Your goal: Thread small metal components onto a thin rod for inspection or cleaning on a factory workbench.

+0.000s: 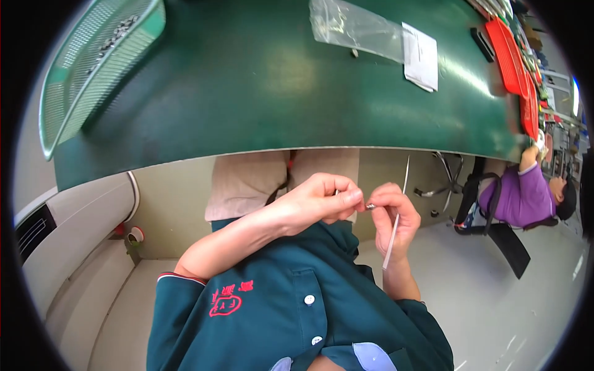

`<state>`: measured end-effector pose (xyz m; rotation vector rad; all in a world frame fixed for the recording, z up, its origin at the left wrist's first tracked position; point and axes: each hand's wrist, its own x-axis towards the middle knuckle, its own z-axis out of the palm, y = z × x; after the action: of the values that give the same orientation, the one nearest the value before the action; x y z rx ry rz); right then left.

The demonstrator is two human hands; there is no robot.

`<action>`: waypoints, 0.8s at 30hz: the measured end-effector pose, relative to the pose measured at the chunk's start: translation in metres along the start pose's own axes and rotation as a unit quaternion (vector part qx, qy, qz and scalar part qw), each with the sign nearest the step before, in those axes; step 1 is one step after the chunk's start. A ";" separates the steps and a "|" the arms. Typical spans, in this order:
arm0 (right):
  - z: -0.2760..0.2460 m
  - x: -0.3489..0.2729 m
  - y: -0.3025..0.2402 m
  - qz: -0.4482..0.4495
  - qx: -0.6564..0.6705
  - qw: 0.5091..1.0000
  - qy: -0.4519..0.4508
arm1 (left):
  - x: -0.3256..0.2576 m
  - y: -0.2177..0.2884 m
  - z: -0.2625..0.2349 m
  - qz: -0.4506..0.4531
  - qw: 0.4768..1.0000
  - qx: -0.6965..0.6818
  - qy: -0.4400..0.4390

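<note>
Above my lap, just off the table's near edge, my two hands work close together with their fingertips nearly meeting. My left hand [329, 196] is closed in a pinch; a small glint shows by its fingers, but what it holds is too small to make out. At the pinched thumb and forefinger of my right hand [396, 217] sits a small shiny metal part [370, 206]. That same hand also grips a thin, pale tapered stick [395, 232], which stands almost upright with its fine point up past the fingers.
On the green table [235, 80] a green mesh basket [68, 102] holds small metal pieces [114, 38]. Farther back lie a clear plastic bag [359, 28], a white paper [421, 59], a black object [482, 44] and red trays [508, 55]. At right sits a person in purple [523, 195].
</note>
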<state>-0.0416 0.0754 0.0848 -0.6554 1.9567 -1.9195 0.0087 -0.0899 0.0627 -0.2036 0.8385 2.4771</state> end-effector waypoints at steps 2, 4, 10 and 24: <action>-0.008 -0.004 0.008 0.011 -0.036 0.999 0.001 | 0.017 -0.019 -0.004 -0.030 0.993 -0.110 -0.023; -0.014 -0.010 0.013 0.041 -0.016 0.999 0.011 | 0.023 -0.030 -0.003 -0.036 0.990 -0.135 -0.034; -0.021 -0.012 0.023 0.067 -0.019 0.998 -0.008 | 0.025 -0.035 -0.006 -0.019 0.995 -0.097 0.016; -0.025 -0.019 -0.008 -0.024 -0.095 0.995 -0.002 | 0.022 -0.040 -0.023 -0.015 0.974 -0.224 0.038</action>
<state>-0.0385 0.1069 0.0917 -0.7622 2.1573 -1.7699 0.0102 -0.0679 0.0168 -0.4651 0.2875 2.6104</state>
